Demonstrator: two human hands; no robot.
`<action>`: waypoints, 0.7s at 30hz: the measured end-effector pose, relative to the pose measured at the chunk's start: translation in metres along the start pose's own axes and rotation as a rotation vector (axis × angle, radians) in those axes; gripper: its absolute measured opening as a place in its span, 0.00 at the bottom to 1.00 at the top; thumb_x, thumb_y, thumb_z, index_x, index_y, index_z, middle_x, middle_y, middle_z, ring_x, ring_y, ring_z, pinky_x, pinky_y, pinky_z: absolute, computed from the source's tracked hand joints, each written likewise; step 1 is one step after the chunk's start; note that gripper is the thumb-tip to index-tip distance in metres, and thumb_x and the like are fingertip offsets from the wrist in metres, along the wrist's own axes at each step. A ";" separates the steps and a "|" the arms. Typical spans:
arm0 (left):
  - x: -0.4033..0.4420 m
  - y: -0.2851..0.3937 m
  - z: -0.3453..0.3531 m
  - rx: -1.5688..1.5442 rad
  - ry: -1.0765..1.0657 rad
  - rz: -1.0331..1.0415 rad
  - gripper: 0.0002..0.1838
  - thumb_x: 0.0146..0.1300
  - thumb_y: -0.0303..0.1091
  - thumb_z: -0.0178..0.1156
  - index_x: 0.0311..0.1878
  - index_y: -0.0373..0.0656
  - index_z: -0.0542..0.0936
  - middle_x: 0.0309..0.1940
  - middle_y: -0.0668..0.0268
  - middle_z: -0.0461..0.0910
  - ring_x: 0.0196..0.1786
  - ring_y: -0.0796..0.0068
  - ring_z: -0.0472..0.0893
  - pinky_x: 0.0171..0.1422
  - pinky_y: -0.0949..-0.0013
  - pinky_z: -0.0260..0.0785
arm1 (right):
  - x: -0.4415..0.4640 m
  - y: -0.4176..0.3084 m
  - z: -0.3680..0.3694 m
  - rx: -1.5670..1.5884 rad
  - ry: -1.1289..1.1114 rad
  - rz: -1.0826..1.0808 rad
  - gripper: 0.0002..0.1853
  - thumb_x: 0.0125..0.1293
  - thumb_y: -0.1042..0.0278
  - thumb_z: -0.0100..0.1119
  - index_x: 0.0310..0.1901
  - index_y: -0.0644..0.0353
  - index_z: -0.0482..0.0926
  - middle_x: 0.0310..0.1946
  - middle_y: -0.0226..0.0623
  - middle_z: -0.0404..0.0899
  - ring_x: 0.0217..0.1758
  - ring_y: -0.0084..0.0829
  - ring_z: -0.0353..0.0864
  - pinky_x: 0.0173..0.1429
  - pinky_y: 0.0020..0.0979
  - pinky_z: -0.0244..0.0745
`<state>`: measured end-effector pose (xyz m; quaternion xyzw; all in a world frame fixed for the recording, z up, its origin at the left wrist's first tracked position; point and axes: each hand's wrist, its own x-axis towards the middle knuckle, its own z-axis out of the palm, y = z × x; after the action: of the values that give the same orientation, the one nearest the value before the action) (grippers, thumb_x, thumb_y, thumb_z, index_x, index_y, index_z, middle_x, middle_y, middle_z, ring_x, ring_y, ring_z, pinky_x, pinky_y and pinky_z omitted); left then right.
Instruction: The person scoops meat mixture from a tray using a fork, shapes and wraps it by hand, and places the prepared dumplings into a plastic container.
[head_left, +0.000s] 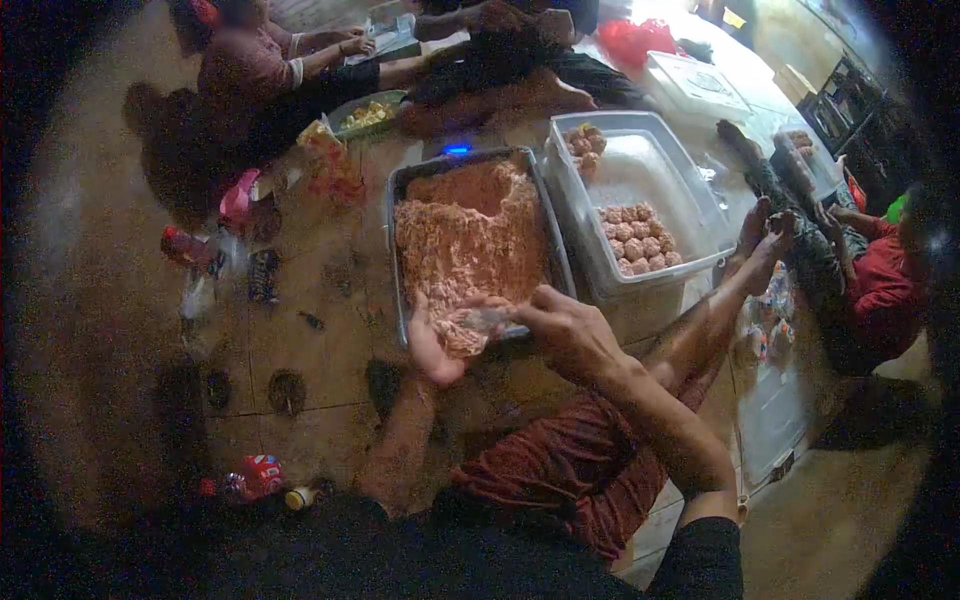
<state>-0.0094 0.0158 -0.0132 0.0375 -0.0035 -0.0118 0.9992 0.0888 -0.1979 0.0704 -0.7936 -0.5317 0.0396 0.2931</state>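
Over the near edge of a dark tray (394, 250) full of reddish-brown ground mixture (475, 235), my left hand (438, 350) is cupped palm up around a lump of the mixture (464, 338). My right hand (570, 330) is closed on the handle of a spoon (487, 318), whose blurred bowl touches that lump. To the right of the tray stands a clear plastic box (690, 185). Round balls (638, 240) lie in rows at its near end, and a few more balls (585, 150) sit in its far left corner.
People sit on the tiled floor: one at upper left (240, 60), one in red at right (888, 275). A green bowl (368, 115), bags (240, 200), bottles (262, 475) and a clear lid (775, 420) lie around. My outstretched legs (690, 345) are below the box.
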 end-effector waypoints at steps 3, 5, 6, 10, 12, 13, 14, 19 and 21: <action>-0.004 0.010 -0.012 0.199 0.207 -0.041 0.54 0.70 0.78 0.30 0.62 0.27 0.72 0.59 0.38 0.77 0.63 0.38 0.77 0.66 0.33 0.72 | 0.000 -0.005 0.008 0.058 0.056 0.018 0.23 0.61 0.69 0.64 0.59 0.43 0.77 0.46 0.39 0.76 0.45 0.48 0.83 0.46 0.43 0.82; -0.003 0.011 -0.013 0.211 0.128 -0.086 0.54 0.69 0.79 0.30 0.62 0.28 0.73 0.60 0.38 0.77 0.62 0.38 0.78 0.66 0.33 0.72 | 0.003 -0.004 0.011 0.041 0.076 0.028 0.24 0.60 0.68 0.65 0.59 0.43 0.77 0.44 0.39 0.76 0.43 0.47 0.83 0.45 0.43 0.81; -0.004 0.007 -0.009 0.244 0.223 -0.080 0.54 0.69 0.79 0.29 0.63 0.29 0.72 0.61 0.39 0.76 0.61 0.38 0.78 0.66 0.33 0.72 | 0.004 -0.005 0.012 0.047 0.108 -0.037 0.23 0.60 0.68 0.65 0.59 0.44 0.78 0.42 0.39 0.76 0.43 0.47 0.83 0.44 0.43 0.81; -0.004 0.004 0.011 0.261 0.274 -0.123 0.56 0.68 0.80 0.25 0.66 0.30 0.70 0.63 0.40 0.75 0.61 0.39 0.79 0.66 0.33 0.72 | 0.003 0.007 0.020 0.003 0.130 -0.099 0.22 0.61 0.68 0.65 0.58 0.47 0.79 0.39 0.40 0.75 0.41 0.47 0.82 0.42 0.43 0.82; -0.003 0.005 0.015 0.280 0.255 -0.156 0.57 0.67 0.81 0.24 0.68 0.31 0.68 0.63 0.40 0.75 0.61 0.39 0.79 0.66 0.33 0.72 | 0.000 0.009 0.016 -0.028 0.205 -0.009 0.22 0.61 0.69 0.66 0.58 0.47 0.79 0.39 0.40 0.75 0.42 0.47 0.82 0.43 0.43 0.82; -0.003 0.008 0.016 0.302 0.240 -0.186 0.58 0.67 0.81 0.22 0.70 0.31 0.67 0.63 0.41 0.75 0.62 0.38 0.78 0.66 0.33 0.72 | 0.001 0.010 0.015 -0.054 0.281 0.079 0.22 0.60 0.69 0.66 0.57 0.48 0.80 0.39 0.41 0.75 0.42 0.46 0.82 0.43 0.43 0.82; -0.003 0.010 0.017 0.303 0.240 -0.182 0.58 0.67 0.81 0.22 0.70 0.31 0.67 0.63 0.41 0.75 0.62 0.38 0.78 0.66 0.33 0.72 | 0.003 0.009 0.013 -0.052 0.280 0.075 0.22 0.60 0.69 0.66 0.57 0.48 0.80 0.39 0.41 0.75 0.42 0.46 0.82 0.43 0.43 0.82; -0.002 0.014 0.007 0.301 0.200 -0.266 0.60 0.64 0.83 0.19 0.76 0.34 0.61 0.70 0.38 0.69 0.66 0.37 0.76 0.68 0.33 0.70 | -0.006 0.026 0.032 0.055 0.135 -0.129 0.22 0.59 0.75 0.63 0.57 0.48 0.80 0.38 0.39 0.74 0.42 0.44 0.82 0.44 0.42 0.82; 0.000 0.009 0.028 0.258 0.243 -0.276 0.60 0.64 0.83 0.18 0.76 0.35 0.60 0.70 0.38 0.68 0.66 0.37 0.76 0.69 0.34 0.69 | -0.005 0.019 0.028 -0.014 0.186 -0.055 0.23 0.59 0.76 0.62 0.57 0.49 0.79 0.38 0.40 0.74 0.42 0.44 0.82 0.44 0.42 0.82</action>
<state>-0.0097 0.0229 0.0154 0.1662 0.1204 -0.1432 0.9682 0.0918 -0.1956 0.0364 -0.7810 -0.5242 -0.0462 0.3364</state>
